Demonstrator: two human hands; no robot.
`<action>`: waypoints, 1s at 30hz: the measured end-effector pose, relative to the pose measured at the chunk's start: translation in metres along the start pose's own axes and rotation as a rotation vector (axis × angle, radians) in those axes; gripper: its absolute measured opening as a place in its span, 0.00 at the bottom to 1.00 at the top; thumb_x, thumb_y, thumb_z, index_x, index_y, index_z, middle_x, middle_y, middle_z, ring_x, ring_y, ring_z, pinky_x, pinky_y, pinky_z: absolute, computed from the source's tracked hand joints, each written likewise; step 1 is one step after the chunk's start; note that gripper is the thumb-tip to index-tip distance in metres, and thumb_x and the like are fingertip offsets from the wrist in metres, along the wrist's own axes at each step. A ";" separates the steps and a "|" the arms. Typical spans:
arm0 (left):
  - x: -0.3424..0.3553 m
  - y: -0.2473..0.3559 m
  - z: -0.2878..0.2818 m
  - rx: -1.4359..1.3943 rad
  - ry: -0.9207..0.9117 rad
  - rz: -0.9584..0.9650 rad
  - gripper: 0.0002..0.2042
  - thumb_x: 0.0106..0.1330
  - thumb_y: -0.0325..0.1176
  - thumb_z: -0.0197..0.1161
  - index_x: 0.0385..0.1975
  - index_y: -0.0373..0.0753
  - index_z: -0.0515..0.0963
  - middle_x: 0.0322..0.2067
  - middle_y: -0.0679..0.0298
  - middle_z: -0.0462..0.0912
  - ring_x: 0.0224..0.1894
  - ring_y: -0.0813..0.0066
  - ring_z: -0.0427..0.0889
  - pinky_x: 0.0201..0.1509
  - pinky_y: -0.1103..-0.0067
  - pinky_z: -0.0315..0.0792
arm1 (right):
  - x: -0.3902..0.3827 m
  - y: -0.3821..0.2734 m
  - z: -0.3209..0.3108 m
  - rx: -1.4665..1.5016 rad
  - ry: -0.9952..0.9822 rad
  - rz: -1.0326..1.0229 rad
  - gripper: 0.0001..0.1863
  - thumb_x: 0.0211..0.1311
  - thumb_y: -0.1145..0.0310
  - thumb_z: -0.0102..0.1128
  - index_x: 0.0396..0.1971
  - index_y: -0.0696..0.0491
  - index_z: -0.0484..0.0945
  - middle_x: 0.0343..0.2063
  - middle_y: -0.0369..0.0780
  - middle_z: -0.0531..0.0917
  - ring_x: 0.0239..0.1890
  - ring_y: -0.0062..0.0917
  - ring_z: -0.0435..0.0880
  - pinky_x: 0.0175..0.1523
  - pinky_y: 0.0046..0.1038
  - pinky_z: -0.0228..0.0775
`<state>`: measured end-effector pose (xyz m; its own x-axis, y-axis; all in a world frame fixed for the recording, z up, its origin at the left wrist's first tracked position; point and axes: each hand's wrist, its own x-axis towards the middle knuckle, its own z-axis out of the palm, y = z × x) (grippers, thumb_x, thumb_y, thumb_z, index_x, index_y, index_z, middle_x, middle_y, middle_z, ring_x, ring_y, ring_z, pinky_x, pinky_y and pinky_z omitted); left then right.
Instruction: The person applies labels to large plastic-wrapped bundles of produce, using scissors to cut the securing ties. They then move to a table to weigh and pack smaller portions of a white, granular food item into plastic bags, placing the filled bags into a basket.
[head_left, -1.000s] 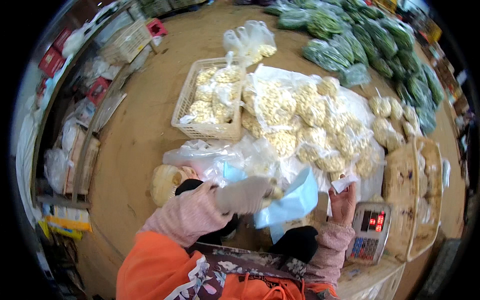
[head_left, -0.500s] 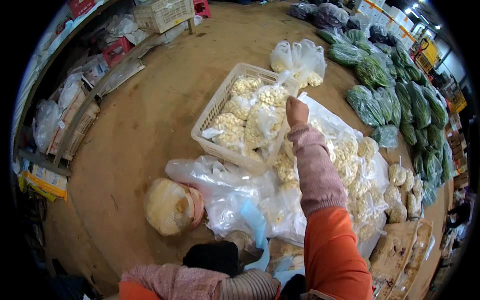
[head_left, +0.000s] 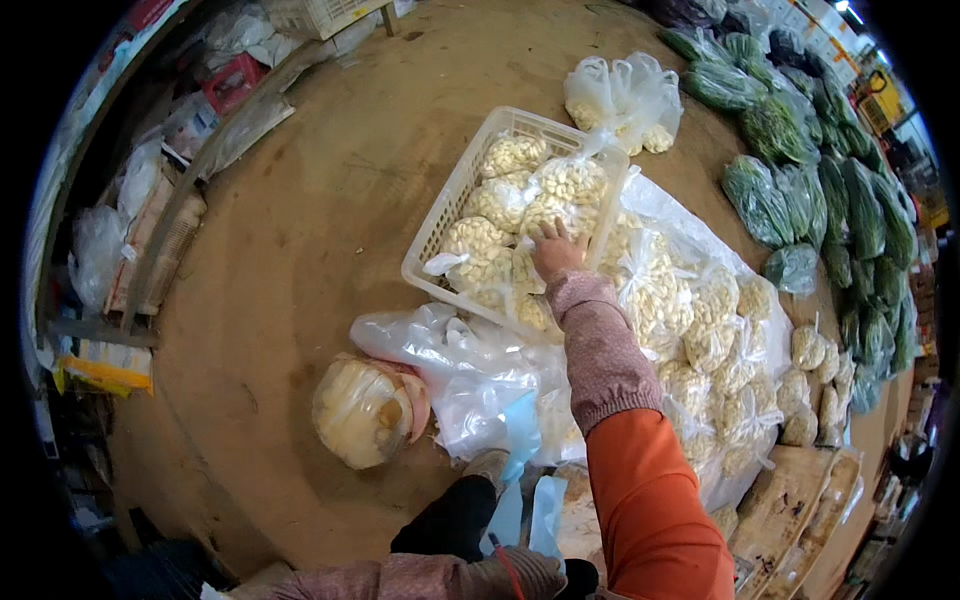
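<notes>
My right hand (head_left: 557, 250) reaches down into a cream plastic crate (head_left: 430, 232), fingers spread on the clear bags inside. These bags (head_left: 473, 240) are tied and filled with pale, clove-like pieces that resemble peeled garlic. A tied bag (head_left: 572, 180) lies just beyond my fingers, its twisted top at the crate's far right corner. At the lower edge, my left hand (head_left: 533, 573) appears to be in a grey knit glove, partly cut off. A thin red pen-like stick (head_left: 507, 566) crosses it and seems held there; the fingers are hard to make out.
More filled bags (head_left: 715, 330) lie on white sheeting right of the crate. Loose clear plastic (head_left: 455, 365) and a wrapped round bundle (head_left: 362, 412) sit before it. Bagged green vegetables (head_left: 790, 200) line the far right; flattened cardboard (head_left: 785, 505) lies near right. A shelf (head_left: 165, 240) stands left.
My right hand has gone from a closed fist at the crate's right rim to spread fingers on the bags inside. The view has shifted, and the red stick now shows at my left hand.
</notes>
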<state>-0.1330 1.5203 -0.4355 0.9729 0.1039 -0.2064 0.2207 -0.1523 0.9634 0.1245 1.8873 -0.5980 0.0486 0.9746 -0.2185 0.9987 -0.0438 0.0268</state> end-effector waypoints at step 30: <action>-0.093 0.333 0.067 0.666 -0.091 0.010 0.06 0.46 0.33 0.65 0.25 0.43 0.80 0.44 0.54 0.74 0.50 0.55 0.68 0.54 0.64 0.63 | -1.036 -0.023 -0.228 0.923 0.088 1.740 0.23 0.63 0.53 0.44 0.48 0.55 0.72 0.37 0.52 0.79 0.42 0.43 0.78 0.50 0.38 0.67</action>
<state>-0.1458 1.3937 -0.1065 0.9706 0.0203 -0.2397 0.1783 -0.7297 0.6601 0.0477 0.9284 -0.1496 0.8452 -0.2375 -0.4787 -0.4170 -0.8533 -0.3130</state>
